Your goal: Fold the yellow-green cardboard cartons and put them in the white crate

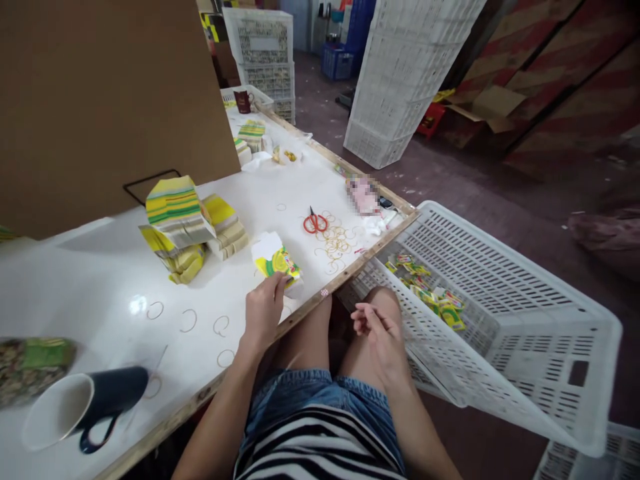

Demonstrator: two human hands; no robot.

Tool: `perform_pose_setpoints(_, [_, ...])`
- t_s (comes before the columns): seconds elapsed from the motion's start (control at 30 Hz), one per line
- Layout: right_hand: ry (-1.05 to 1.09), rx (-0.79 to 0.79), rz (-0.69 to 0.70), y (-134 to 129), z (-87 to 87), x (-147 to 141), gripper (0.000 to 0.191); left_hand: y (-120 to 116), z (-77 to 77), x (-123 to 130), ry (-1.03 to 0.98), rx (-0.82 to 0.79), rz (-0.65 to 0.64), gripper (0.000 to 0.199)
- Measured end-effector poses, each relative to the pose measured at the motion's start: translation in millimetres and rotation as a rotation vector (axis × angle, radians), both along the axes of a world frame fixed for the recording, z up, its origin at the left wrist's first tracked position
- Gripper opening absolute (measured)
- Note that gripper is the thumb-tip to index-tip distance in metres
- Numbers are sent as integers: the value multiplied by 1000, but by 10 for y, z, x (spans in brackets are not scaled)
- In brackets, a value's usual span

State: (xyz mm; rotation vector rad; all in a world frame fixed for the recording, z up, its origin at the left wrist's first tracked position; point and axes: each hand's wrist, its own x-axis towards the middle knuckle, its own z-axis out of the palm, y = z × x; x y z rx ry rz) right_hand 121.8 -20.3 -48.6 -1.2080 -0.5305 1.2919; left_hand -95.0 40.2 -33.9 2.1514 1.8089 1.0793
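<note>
My left hand (264,310) is at the table's near edge, its thumb and fingers pinched on the near end of a small yellow and green printed carton (274,259). White flaps stick up at that carton's far end. Over my lap, my right hand (381,337) is held with fingers loosely bent and apart, and nothing shows in it. Red-handled scissors (315,223) lie beyond the carton, beside a loose heap of rubber bands (336,243). Flat printed cartons are stacked in a bundle (226,230) to the left, with more yellow and green sheets (175,210) leaning there.
At my right stands a white plastic crate (540,287) with small yellow packets (440,303) inside. A dark blue mug (113,400) lies on its side at the near left, by a bag (35,370). A cardboard panel (110,100) rises behind the table; stacked crates (410,73) stand beyond.
</note>
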Motion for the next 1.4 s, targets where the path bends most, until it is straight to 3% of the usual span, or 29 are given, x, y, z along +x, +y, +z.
perform_pose_setpoints(0.07, [2, -12, 69, 16, 83, -69, 43, -148, 38, 117, -45, 85, -99, 21])
perform_pose_setpoints(0.17, [-31, -18, 121, 23, 154, -92, 45, -412, 22, 339, -154, 236, -458, 21])
perform_pose_setpoints(0.23, [-96, -20, 115, 7, 152, -59, 38, -554, -17, 466, -219, 211, -637, 25])
perform_pose_setpoints(0.3, [-145, -6, 84, -29, 129, -9, 32, -636, -52, 546, -304, 109, -721, 26])
perform_pose_setpoints(0.37, [-155, 17, 32, -81, 103, 29, 28, -657, -67, 581, -463, 0, -664, 32])
perform_pose_setpoints(0.43, [-155, 29, 8, -135, 84, 40, 27, -632, -63, 590, -728, -140, -511, 47])
perform_pose_setpoints(0.5, [-162, 32, 37, -179, 70, 25, 27, -581, -46, 594, -1019, -385, -441, 56])
perform_pose_setpoints(0.6, [-141, 35, 128, -213, 58, -8, 27, -506, -14, 599, -1288, -809, -627, 63])
perform_pose_setpoints(0.67, [-127, 33, 172, -222, 61, -16, 27, -479, 5, 604, -1364, -940, -743, 66])
perform_pose_setpoints(0.8, [-128, 12, 200, -241, 97, -3, 31, -479, 21, 624, -1414, -908, -751, 60])
perform_pose_setpoints(1.03, [-147, 4, 215, -283, 81, -41, 31, -503, -81, 704, -1343, -875, -451, 45])
perform_pose_setpoints(1.13, [-220, -10, 145, -278, 44, -73, 30, -512, -97, 741, -1294, -793, -389, 42])
perform_pose_setpoints(1.23, [-297, 18, 52, -256, 42, -67, 28, -538, -67, 742, -1184, -660, -331, 54])
perform_pose_setpoints(1.3, [-333, 74, 59, -239, 56, -30, 39, -553, -35, 711, -1098, -640, -368, 58])
perform_pose_setpoints(1.4, [-353, 146, 203, -226, 78, 64, 58, -554, 18, 630, -1019, -698, -525, 59])
